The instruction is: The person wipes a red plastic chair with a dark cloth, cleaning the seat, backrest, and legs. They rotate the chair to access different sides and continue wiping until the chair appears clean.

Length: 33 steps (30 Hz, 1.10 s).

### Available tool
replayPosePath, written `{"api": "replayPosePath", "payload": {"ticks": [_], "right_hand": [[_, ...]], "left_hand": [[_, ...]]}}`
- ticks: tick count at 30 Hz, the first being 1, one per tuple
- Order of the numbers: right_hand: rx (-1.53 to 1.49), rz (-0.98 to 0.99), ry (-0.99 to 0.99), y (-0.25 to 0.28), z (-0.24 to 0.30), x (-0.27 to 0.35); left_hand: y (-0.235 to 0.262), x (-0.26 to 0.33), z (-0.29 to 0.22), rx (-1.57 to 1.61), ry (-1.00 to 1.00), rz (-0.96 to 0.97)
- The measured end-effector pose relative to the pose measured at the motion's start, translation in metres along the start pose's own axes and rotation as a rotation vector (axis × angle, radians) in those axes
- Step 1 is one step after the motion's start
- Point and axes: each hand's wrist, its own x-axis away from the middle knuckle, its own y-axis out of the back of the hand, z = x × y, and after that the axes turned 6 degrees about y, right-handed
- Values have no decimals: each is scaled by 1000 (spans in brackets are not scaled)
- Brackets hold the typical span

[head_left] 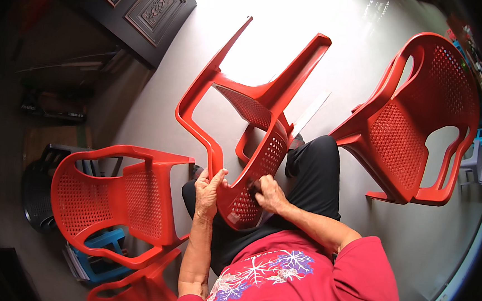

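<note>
A red plastic armchair point(270, 152) lies tipped back against my lap, its legs pointing away from me. Its perforated backrest rests between my knees. My left hand point(209, 194) is closed around the chair's edge where the arm meets the backrest, thumb on top. On the backrest's outer face, my right hand point(272, 196) has its fingers curled around something small and dark, pressed to the perforated panel. The fingers mostly hide that item, so its kind cannot be made out.
Another red armchair point(397, 150) stands at the right. Two more stand at the left, a tipped one point(147, 197) and one below it point(142, 289). Behind them are a blue stool point(106, 242) and a black chair point(36, 192). A dark carved door point(156, 10) is at the upper left.
</note>
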Motion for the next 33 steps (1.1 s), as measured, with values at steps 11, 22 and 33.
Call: {"api": "replayPosePath", "payload": {"ticks": [11,22,33], "right_hand": [[-219,-727,-76,22,-1,-129],[26,-323,920,4,42,-92],[-50,-707,-214,36,-95,-231]], "left_hand": [[11,-38,-41,-56,35,-62],[21,-49,-45,-116,23,-187],[23,-66,-51,-139,38,-203]]}}
